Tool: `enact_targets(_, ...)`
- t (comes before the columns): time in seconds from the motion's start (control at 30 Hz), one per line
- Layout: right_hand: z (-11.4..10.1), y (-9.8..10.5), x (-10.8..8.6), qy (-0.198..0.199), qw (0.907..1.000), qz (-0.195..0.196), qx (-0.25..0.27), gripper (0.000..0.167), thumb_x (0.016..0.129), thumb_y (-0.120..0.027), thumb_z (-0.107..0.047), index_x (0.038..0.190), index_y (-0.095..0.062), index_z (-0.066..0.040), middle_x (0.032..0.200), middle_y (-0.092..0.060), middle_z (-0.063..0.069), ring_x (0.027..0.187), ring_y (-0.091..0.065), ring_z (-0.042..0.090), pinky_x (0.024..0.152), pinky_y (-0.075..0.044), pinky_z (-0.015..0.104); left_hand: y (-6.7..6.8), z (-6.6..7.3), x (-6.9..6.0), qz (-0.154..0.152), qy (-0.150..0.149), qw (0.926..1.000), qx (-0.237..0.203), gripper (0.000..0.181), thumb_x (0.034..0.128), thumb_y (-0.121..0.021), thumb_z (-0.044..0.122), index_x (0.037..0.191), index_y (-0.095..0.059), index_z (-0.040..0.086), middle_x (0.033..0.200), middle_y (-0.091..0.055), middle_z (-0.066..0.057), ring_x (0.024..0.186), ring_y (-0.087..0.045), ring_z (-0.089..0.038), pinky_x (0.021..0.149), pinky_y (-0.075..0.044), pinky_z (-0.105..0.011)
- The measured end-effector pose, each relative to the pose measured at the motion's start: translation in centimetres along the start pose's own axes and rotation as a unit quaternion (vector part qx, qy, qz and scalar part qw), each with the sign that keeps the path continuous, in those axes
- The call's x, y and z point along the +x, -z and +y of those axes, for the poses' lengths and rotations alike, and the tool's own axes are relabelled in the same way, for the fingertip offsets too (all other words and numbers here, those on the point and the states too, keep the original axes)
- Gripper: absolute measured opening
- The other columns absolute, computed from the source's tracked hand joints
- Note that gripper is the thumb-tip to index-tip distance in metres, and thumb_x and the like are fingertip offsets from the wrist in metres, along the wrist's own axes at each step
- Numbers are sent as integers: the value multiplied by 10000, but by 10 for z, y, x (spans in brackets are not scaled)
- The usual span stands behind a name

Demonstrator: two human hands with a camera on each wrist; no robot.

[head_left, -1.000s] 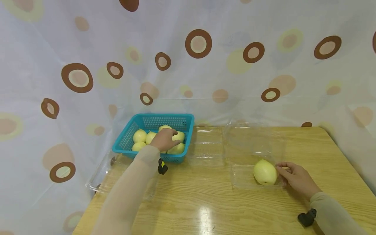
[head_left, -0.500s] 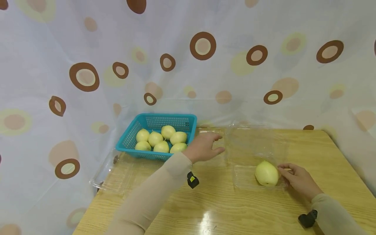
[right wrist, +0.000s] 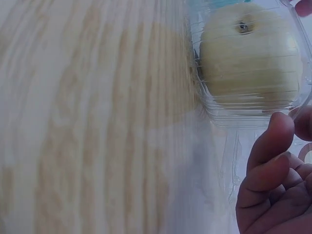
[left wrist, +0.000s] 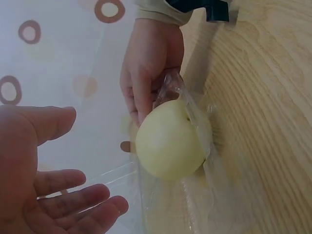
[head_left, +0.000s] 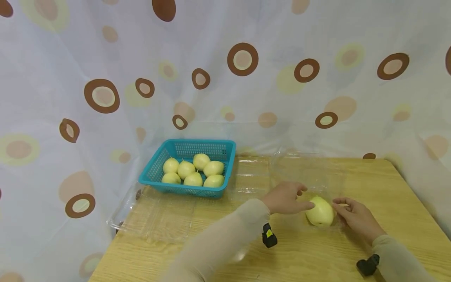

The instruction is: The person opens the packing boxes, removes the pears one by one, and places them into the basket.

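Note:
A pale yellow pear (head_left: pixel 320 212) sits in the near right part of an open clear plastic clamshell container (head_left: pixel 299 168). My right hand (head_left: pixel 359 220) pinches the container's right rim between thumb and fingers; the right wrist view shows the grip beside the ribbed container wall (right wrist: pixel 243 113). On the pear's left is my left hand (head_left: pixel 287 197), thumb and fingers spread. In the left wrist view the left hand (left wrist: pixel 58 180) holds nothing, with a gap between it and the pear (left wrist: pixel 170 141). The container's base is partly hidden behind the left hand.
A blue plastic basket (head_left: pixel 186 190) with several pears (head_left: pixel 193 179) stands at the back left. Another clear container (head_left: pixel 151 219) lies open at the table's left edge. More clear plastic (head_left: pixel 250 176) lies right of the basket. A patterned curtain (head_left: pixel 267 86) hangs behind the wooden table (head_left: pixel 380 188).
My left hand has travelled right from above the basket to beside the lone pear, carrying nothing. The right hand has stayed at the container's rim. The view has shifted slightly.

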State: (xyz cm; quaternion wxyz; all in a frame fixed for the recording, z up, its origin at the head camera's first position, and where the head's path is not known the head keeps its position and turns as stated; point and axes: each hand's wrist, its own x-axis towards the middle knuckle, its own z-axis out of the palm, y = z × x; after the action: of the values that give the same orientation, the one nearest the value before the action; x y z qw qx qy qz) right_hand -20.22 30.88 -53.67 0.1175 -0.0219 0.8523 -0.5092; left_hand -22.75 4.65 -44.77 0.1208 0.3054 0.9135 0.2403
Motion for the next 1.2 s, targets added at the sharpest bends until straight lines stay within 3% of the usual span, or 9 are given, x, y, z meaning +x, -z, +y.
enact_targets(0.17, -5, 1, 1, 19, 10000, -19, -18, 660, 988, -450, -500, 1380, -389, 27, 719, -570, 99, 582, -519, 194, 549, -459, 317, -18, 7, 14, 87, 492, 9980, -398, 616, 874, -611, 564, 1333, -546, 158, 1260, -591, 63, 1068, -576, -44, 798, -483, -190)
enact_targets(0.3, -6, 1, 0, 51, 9999, 73, -88, 667, 981, -447, -519, 1376, -402, 16, 710, -560, 103, 574, -511, 194, 541, -457, 321, -30, 13, 21, 154, 800, 9960, -360, 649, 874, -592, 591, 1330, -558, 131, 1261, -599, 51, 1093, -580, -70, 808, -489, -206)
enact_targets(0.43, -5, 1, 2, 121, 9997, 122, -154, 674, 979, -445, -526, 1372, -406, 20, 716, -563, 110, 570, -513, 200, 535, -456, 321, -41, 18, 27, 175, 1106, 9924, -509, 560, 869, -573, 621, 1140, -659, 139, 1002, -666, 38, 815, -611, -75, 642, -491, -231)
enact_targets(0.53, -2, 1, 3, 151, 9997, 126, -121, 659, 979, -452, -520, 1361, -417, 15, 709, -572, 110, 554, -511, 198, 524, -457, 319, -50, 22, 30, 233, 1361, 9877, -728, 524, 851, -571, 652, 1056, -687, 184, 882, -646, 49, 694, -567, -81, 573, -468, -257)
enact_targets(0.7, 5, -1, 3, 177, 9998, 108, -17, 655, 985, -450, -503, 1366, -415, 29, 677, -566, 100, 530, -501, 196, 509, -449, 324, -64, 28, 29, 315, 1814, 9767, -1104, 533, 815, -606, 669, 1066, -695, 207, 827, -616, 55, 644, -542, -98, 535, -447, -278)
enact_targets(0.83, 8, -1, 4, 67, 9999, 91, 26, 668, 983, -454, -507, 1377, -404, 31, 664, -557, 92, 531, -502, 192, 509, -452, 328, -72, 31, 31, 214, 2304, 9649, -1245, 639, 774, -615, 712, 1149, -652, 196, 927, -627, 29, 663, -523, -128, 540, -442, -313)
enact_targets(1.2, 3, 0, 4, 45, 9999, 78, 48, 646, 980, -481, -484, 1358, -426, 37, 698, -564, 106, 570, -527, 196, 536, -478, 326, -90, 21, 48, 347, 2434, 9617, -1213, 679, 727, -672, 706, 1191, -628, 212, 1067, -631, 49, 768, -566, -103, 591, -476, -309)
